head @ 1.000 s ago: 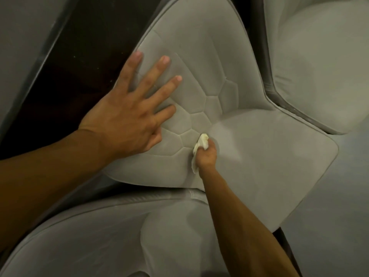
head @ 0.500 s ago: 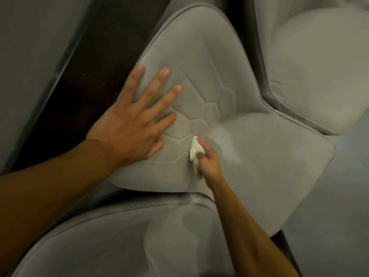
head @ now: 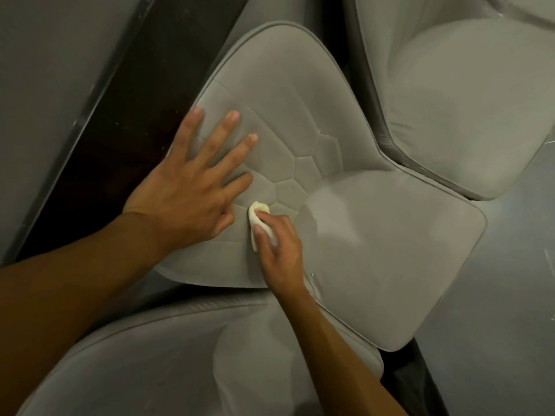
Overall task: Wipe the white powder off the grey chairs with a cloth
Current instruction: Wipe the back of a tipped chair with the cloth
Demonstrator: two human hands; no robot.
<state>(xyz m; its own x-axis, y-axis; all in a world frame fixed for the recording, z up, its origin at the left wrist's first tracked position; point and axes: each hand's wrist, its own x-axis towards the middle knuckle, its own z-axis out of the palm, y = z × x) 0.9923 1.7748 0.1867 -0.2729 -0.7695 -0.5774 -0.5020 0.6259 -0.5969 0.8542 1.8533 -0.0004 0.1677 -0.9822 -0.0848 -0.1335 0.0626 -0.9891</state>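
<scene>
A grey upholstered chair (head: pixel 375 241) fills the middle of the head view, its quilted backrest (head: pixel 285 94) stitched in hexagons. My left hand (head: pixel 192 187) lies flat on the backrest with its fingers spread. My right hand (head: pixel 277 250) grips a small bunched white cloth (head: pixel 258 216) and presses it onto the lower backrest, just above the seam with the seat and right beside my left thumb. Faint pale smears show on the seat near the seam.
A second grey chair (head: pixel 468 94) stands at the upper right and a third (head: pixel 168 364) lies under my forearms at the bottom. A dark table edge (head: pixel 129 109) runs diagonally along the left. Grey floor (head: pixel 510 295) shows at the right.
My right hand has slid the cloth left and slightly up along the lower backrest, closer to my left thumb. My left hand has stayed flat on the backrest.
</scene>
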